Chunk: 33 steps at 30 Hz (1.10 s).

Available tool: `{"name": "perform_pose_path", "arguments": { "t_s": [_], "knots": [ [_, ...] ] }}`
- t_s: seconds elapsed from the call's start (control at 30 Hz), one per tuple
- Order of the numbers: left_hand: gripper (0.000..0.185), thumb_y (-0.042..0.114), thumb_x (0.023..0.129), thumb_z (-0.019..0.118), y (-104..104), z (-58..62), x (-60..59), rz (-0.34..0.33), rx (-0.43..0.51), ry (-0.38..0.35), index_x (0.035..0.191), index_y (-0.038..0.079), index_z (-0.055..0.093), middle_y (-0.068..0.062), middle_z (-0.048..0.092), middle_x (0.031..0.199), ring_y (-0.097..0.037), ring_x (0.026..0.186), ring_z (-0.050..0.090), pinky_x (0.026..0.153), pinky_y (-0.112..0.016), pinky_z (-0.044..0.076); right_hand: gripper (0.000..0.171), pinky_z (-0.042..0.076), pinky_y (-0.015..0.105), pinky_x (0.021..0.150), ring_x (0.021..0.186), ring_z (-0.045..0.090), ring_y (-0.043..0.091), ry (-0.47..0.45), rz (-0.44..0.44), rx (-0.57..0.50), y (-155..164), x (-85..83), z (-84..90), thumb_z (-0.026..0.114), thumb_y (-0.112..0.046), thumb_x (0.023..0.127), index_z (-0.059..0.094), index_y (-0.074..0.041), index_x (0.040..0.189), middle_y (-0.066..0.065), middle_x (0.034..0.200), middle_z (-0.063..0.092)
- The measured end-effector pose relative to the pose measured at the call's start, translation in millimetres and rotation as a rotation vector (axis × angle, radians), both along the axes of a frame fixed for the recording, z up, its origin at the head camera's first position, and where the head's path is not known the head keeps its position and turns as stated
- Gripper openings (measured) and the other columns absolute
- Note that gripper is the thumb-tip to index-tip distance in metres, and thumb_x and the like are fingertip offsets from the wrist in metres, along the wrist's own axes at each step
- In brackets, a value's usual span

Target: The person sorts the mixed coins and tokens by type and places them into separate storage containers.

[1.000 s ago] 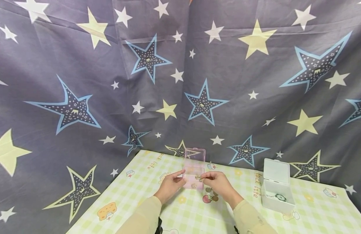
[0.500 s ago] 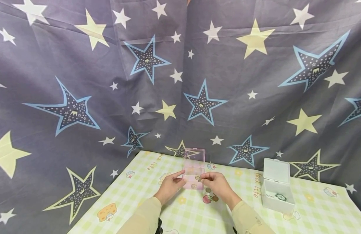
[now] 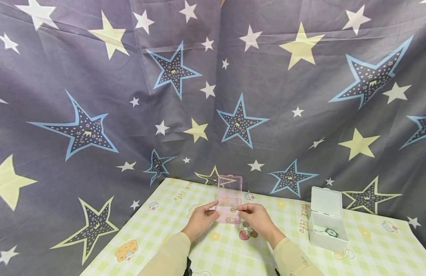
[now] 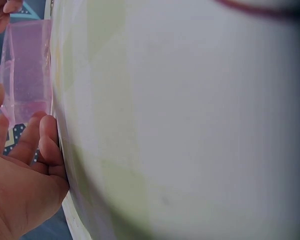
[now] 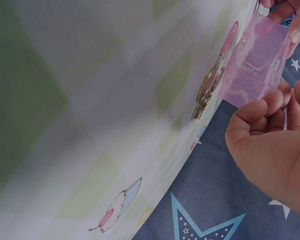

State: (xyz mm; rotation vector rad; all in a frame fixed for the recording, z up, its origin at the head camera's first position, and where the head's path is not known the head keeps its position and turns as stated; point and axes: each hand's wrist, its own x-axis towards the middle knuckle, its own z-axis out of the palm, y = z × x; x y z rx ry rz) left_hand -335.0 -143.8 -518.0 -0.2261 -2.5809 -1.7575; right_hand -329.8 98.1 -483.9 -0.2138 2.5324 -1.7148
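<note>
Left hand (image 3: 199,220) pinches pink box (image 3: 228,209) at its left edge; right hand (image 3: 256,216) curled over the box's right side (contents unclear).

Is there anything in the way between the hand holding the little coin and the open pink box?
Nothing visible is. The right hand pinches a small coin-like piece right over the pink box, whose lid stands open at the back. The left hand holds the box's other side, and the spare coins lie nearer the person.
</note>
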Motion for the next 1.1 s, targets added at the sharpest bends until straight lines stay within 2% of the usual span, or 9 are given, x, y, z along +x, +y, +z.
{"name": "perform_pose_path", "arguments": {
  "t_s": [0.13,0.23,0.37,0.47,0.6,0.73,0.97,1.1],
  "knots": [
    [0.054,0.028,0.103,0.074,1,-0.1,-1.4,0.003,-0.011,0.005,0.153,0.015,0.06,-0.016,0.074,0.132,-0.031,0.124,0.07,0.088,-0.03,0.063,0.024,0.05,0.029,0.072,0.09,0.062,0.018,0.006,0.008,0.006,5,-0.1,1.7,0.071,-0.013,0.1,0.077,-0.003,0.12,0.01,0.113,0.078],
    [0.054,0.028,0.103,0.073,2,0.4,-1.3,0.001,-0.019,0.013,0.153,0.014,0.06,-0.017,0.074,0.133,-0.032,0.125,0.07,0.089,-0.031,0.063,0.021,0.053,0.029,0.075,0.092,0.066,0.017,0.031,-0.011,0.024,15,-0.4,4.0,0.071,-0.013,0.1,0.077,-0.003,0.118,0.008,0.111,0.078],
    [0.056,0.028,0.103,0.073,2,1.7,-0.3,0.01,-0.046,0.019,0.155,0.014,0.057,-0.019,0.073,0.135,-0.035,0.127,0.069,0.094,-0.037,0.063,0.018,0.056,0.03,0.085,0.094,0.069,0.012,0.078,-0.05,0.095,32,-1.9,5.0,0.072,-0.011,0.099,0.078,-0.004,0.114,0.003,0.105,0.079],
    [0.057,0.028,0.103,0.073,2,1.6,0.2,0.02,-0.071,0.034,0.155,0.013,0.057,-0.022,0.071,0.137,-0.037,0.129,0.068,0.098,-0.043,0.062,0.019,0.056,0.03,0.083,0.089,0.067,0.011,0.118,-0.058,0.179,46,-3.4,2.4,0.073,-0.01,0.097,0.078,-0.003,0.113,0.002,0.1,0.079],
    [0.055,0.028,0.102,0.073,2,0.8,0.1,0.025,-0.087,0.046,0.153,0.012,0.059,-0.024,0.07,0.138,-0.038,0.129,0.068,0.097,-0.042,0.062,0.021,0.053,0.026,0.075,0.082,0.062,0.011,0.122,-0.032,0.271,60,-3.9,-5.2,0.073,-0.008,0.095,0.078,-0.002,0.114,0.001,0.094,0.076],
    [0.054,0.028,0.102,0.073,1,-0.2,-0.7,0.024,-0.087,0.043,0.152,0.013,0.06,-0.024,0.071,0.137,-0.037,0.127,0.068,0.092,-0.037,0.063,0.021,0.048,0.024,0.069,0.077,0.056,0.011,0.087,0.027,0.323,69,-4.0,-13.3,0.075,-0.009,0.094,0.077,-0.002,0.114,0.001,0.09,0.072],
    [0.054,0.03,0.102,0.073,0,-4.1,-3.2,0.016,-0.09,0.046,0.152,0.014,0.061,-0.023,0.07,0.139,-0.037,0.128,0.069,0.096,-0.043,0.063,0.013,0.048,0.023,0.068,0.076,0.056,0.011,0.106,0.158,0.37,72,-4.1,-17.2,0.081,-0.014,0.092,0.078,-0.006,0.102,0.001,0.09,0.073],
    [0.054,0.029,0.102,0.074,0,-5.0,-3.8,0.016,-0.094,0.055,0.152,0.014,0.061,-0.023,0.07,0.14,-0.037,0.127,0.069,0.096,-0.044,0.063,0.009,0.046,0.026,0.067,0.073,0.055,0.012,0.112,0.115,0.437,64,0.7,-13.1,0.084,-0.017,0.09,0.077,-0.01,0.091,-0.003,0.084,0.071]
  ]
}}
